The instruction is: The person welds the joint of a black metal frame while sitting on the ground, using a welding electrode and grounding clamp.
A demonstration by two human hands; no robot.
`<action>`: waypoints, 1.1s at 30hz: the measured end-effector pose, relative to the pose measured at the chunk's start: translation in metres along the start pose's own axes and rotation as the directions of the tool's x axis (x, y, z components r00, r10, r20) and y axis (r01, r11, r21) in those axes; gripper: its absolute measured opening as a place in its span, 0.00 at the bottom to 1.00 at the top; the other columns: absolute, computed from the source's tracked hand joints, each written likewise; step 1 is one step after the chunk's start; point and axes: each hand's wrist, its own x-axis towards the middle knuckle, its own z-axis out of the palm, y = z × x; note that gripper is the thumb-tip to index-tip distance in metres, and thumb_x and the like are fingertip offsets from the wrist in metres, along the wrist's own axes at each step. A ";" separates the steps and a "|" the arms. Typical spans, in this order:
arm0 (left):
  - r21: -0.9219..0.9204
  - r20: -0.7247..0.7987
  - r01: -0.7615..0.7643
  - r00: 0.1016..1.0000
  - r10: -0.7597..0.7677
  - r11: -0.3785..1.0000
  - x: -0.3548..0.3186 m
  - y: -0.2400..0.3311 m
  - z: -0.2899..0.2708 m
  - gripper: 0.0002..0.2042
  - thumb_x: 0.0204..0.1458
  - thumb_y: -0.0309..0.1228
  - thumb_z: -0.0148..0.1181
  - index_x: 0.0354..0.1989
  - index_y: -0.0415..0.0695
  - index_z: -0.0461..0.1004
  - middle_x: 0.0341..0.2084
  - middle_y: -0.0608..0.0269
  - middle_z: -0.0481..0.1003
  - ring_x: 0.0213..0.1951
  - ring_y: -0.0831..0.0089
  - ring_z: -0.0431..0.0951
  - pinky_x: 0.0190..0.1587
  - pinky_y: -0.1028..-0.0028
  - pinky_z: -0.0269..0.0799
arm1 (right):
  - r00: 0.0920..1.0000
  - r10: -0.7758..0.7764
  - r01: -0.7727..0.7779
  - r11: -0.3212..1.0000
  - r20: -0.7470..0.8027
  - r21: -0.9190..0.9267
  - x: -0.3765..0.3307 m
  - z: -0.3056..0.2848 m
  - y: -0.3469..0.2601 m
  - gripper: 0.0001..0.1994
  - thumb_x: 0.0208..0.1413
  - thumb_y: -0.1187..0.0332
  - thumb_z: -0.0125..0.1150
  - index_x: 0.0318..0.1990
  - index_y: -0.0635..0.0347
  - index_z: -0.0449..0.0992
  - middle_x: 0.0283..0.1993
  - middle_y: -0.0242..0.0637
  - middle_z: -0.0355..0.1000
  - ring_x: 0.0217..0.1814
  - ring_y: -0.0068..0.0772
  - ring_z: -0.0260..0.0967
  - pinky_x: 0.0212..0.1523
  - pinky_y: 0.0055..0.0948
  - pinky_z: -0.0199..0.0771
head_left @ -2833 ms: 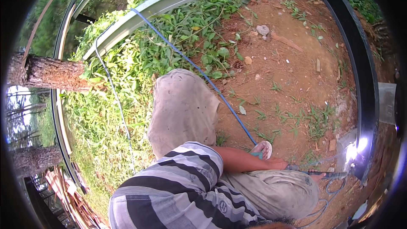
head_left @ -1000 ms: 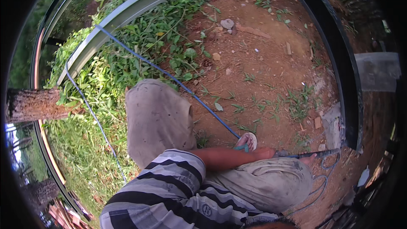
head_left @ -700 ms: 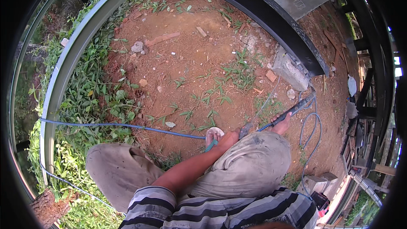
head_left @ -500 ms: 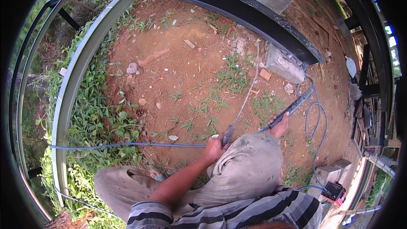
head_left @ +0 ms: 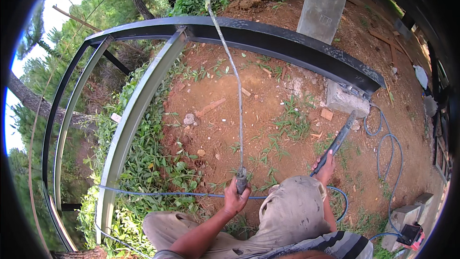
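Observation:
My left hand [head_left: 236,197] is closed round the dark grip of a long, thin metal rod [head_left: 239,110]. The rod rises across the steel frame, and its far end bends sharply to the right. My right hand [head_left: 326,167], beyond my raised knee, grips a long, narrow, black tool [head_left: 339,136] that slants toward a concrete block [head_left: 352,103]; its exact kind cannot be made out. A blue cable [head_left: 177,194] runs behind my left wrist toward my knee, where part of it is hidden. Above the ground curves a black steel beam [head_left: 287,50] with a grey-green crossbar [head_left: 139,105] joined to it.
Red soil carries stones, weeds and a wood strip [head_left: 211,107]. Leafy plants [head_left: 158,158] grow along the crossbar. At the far right, blue cable loops [head_left: 393,163] lead down to a red and black machine [head_left: 412,236] beside concrete blocks. A grey slab [head_left: 323,9] lies beyond the beam.
My left hand has swung the rod upward and left, off the ground, so its bent end now shows. The tool in my right hand has shifted only a little. My view has tilted upward.

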 end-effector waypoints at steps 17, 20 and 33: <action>-0.015 0.139 -0.104 0.985 0.105 0.995 -0.004 0.004 0.012 0.10 0.54 0.31 0.66 0.37 0.42 0.70 0.20 0.59 0.74 0.23 0.64 0.73 0.29 0.65 0.71 | 0.998 -0.060 0.058 0.996 0.016 0.066 0.003 -0.002 -0.011 0.15 0.70 0.53 0.56 0.43 0.55 0.67 0.22 0.31 0.63 0.14 0.25 0.60 0.13 0.27 0.61; -0.102 0.097 -0.032 0.994 0.042 0.994 0.006 -0.006 0.020 0.09 0.54 0.29 0.66 0.36 0.41 0.71 0.20 0.66 0.72 0.22 0.74 0.70 0.29 0.69 0.70 | 0.998 -0.053 0.052 0.996 0.021 0.072 0.003 -0.002 -0.012 0.15 0.70 0.53 0.56 0.43 0.55 0.67 0.22 0.31 0.63 0.14 0.25 0.60 0.13 0.27 0.61; -0.187 0.370 0.341 0.893 -0.256 0.921 -0.001 0.030 -0.006 0.17 0.58 0.34 0.68 0.21 0.42 0.70 0.14 0.72 0.70 0.18 0.82 0.69 0.22 0.74 0.65 | 0.999 -0.045 0.045 0.999 0.020 0.029 0.003 -0.006 -0.003 0.15 0.70 0.53 0.56 0.43 0.55 0.67 0.22 0.31 0.63 0.13 0.25 0.60 0.13 0.27 0.62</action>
